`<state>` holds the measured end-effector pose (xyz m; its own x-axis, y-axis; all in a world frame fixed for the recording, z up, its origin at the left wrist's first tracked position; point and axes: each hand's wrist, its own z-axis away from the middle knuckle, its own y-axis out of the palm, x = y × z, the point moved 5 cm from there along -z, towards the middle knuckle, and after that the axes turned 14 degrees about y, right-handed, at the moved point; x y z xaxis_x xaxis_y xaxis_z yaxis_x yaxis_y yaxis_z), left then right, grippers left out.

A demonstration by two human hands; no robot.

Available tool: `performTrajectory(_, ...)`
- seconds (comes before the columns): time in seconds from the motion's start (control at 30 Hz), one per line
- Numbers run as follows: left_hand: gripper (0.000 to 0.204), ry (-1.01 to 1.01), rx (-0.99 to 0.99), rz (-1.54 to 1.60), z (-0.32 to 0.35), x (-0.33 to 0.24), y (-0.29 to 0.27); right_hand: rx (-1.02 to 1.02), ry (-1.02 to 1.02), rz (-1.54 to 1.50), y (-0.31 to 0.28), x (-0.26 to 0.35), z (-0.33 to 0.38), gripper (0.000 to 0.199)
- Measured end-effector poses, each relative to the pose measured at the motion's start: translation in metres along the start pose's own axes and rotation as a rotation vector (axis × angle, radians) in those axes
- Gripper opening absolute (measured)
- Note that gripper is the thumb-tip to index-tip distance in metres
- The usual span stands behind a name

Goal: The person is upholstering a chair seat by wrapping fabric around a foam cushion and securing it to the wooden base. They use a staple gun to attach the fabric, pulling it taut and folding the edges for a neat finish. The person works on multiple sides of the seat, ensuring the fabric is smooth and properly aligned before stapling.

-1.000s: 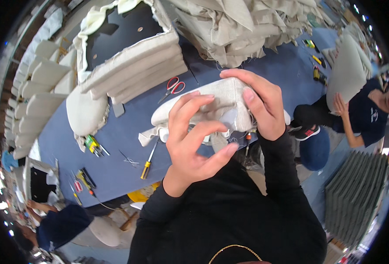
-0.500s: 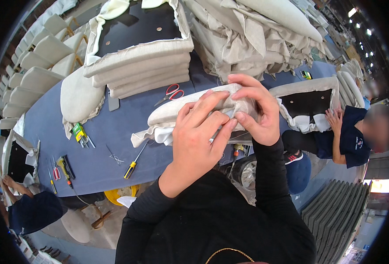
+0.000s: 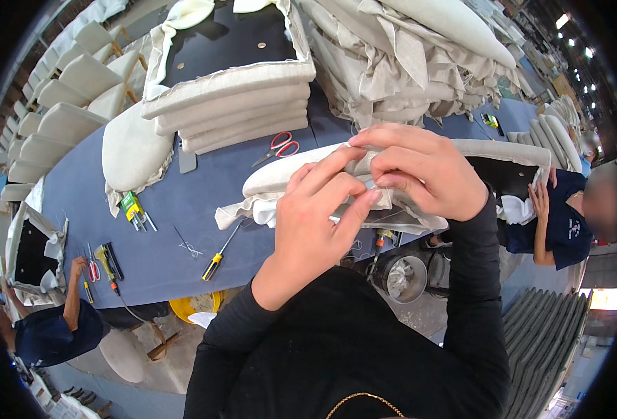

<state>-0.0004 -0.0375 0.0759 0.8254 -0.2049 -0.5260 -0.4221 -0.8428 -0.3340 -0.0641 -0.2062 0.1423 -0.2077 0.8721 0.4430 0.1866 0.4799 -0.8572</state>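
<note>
A beige fabric-covered cushion (image 3: 270, 180) lies in front of me on the blue table, with white padding showing under its loose edge. My left hand (image 3: 313, 218) rests over it, thumb and fingertips pinching the fabric edge near its middle. From the right, my right hand (image 3: 430, 173) meets it, fingers bent and thumb close to the left fingertips, closed on the same beige fabric. Whether a needle is between the fingers is too small to tell. Red-handled scissors (image 3: 278, 148) lie beyond the cushion, and a yellow-and-black screwdriver (image 3: 218, 260) sits to its left.
Stacked cushions (image 3: 235, 105) and a heap of beige covers (image 3: 406, 77) take up the far side. A green box (image 3: 134, 208) and a staple gun (image 3: 105, 264) lie leftward. Co-workers sit at both sides; a metal bucket (image 3: 414, 286) and yellow bucket (image 3: 183, 311) stand below.
My right hand has turned from raised, arched fingers to a flatter pose and its wrist has shifted right. The left co-worker's hand has come up beside the tools. The whole view has shifted slightly.
</note>
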Motion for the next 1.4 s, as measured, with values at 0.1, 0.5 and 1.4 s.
performTrajectory(0.1,0.020,-0.009,-0.025,-0.040,-0.004,-0.005,-0.003,-0.010,-0.046,0.138,0.002,0.009,-0.002,0.020)
performTrajectory(0.5,0.023,0.020,0.009,-0.146,-0.005,-0.011,0.010,-0.119,-0.211,0.258,0.001,0.008,-0.003,0.021)
performTrajectory(1.4,0.019,-0.081,0.232,0.110,-0.030,0.048,-0.011,-0.500,0.221,-0.208,0.056,-0.051,-0.003,0.045)
